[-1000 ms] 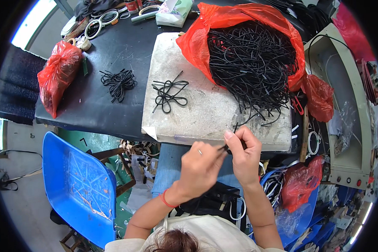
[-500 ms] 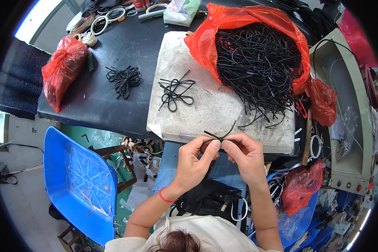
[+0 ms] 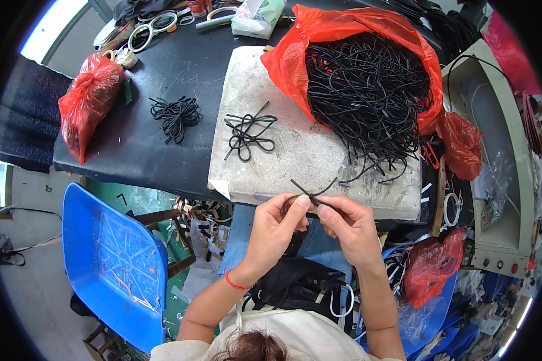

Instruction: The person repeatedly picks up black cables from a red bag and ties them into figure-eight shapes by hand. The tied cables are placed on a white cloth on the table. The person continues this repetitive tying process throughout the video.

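A thin black cord (image 3: 323, 190) is pinched between my two hands at the near edge of the pale board (image 3: 295, 126). It crosses in a knot, and two loose ends point up and outward. My left hand (image 3: 276, 225), red string at its wrist, grips the cord with thumb and index finger close to the knot. My right hand (image 3: 354, 227) pinches it just right of the knot; part of the cord is hidden behind the fingers. On the board lie looped black cords (image 3: 250, 133). Farther left, a bundle of black cords (image 3: 176, 117) rests on the black table (image 3: 180, 66).
An open red plastic bag (image 3: 289, 63) spills a tangled heap of black cords (image 3: 370, 90) onto the board. A tied red bag (image 3: 90, 102) sits at left. Below stands a blue tub (image 3: 114, 253). Tape rolls (image 3: 162, 23) and a tissue pack (image 3: 257, 21) lie at the back.
My left hand's thumb has shifted up toward the knot, and my right hand has slid slightly away from it. The cord's left end now points more upward.
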{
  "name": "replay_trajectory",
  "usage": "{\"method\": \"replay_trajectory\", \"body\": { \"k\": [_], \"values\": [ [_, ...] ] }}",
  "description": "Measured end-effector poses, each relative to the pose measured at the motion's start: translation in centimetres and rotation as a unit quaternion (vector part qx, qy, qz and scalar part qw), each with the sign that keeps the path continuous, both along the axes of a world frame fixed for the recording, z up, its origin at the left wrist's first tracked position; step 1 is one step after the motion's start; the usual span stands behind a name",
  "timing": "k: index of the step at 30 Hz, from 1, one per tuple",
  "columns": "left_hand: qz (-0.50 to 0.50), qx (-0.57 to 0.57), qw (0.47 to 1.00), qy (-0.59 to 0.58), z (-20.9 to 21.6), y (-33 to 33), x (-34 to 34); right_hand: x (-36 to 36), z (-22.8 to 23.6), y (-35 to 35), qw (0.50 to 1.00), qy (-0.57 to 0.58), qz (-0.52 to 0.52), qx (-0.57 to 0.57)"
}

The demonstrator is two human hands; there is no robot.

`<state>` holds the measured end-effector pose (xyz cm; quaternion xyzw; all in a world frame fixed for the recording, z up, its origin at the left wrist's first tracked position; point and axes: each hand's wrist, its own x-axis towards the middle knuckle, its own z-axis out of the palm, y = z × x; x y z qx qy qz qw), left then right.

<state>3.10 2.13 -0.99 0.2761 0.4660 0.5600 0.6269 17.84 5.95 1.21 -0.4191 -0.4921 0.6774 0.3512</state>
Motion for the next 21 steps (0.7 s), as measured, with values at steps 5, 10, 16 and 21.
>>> {"method": "replay_trajectory", "body": {
  "k": [5, 10, 16, 21],
  "values": [
    [0.073, 0.015, 0.994, -0.080, 1.3, 0.9, 1.0, -1.3, 0.1, -0.4, 0.995, 0.067, -0.040, -0.061],
    [-0.015, 0.018, 0.997, -0.079, 1.6, 1.3, -1.1, -0.3, 0.9, -0.3, 0.984, -0.070, -0.142, 0.080],
    [-0.096, 0.020, 0.995, -0.030, 1.8, 1.0, -1.0, -1.2, 1.3, 2.0, 0.995, -0.019, -0.009, 0.093],
    [-0.094, 0.034, 0.995, -0.028, 1.5, 0.7, -0.9, -1.0, 1.0, 1.9, 0.997, 0.014, 0.037, 0.065]
  ]
}}
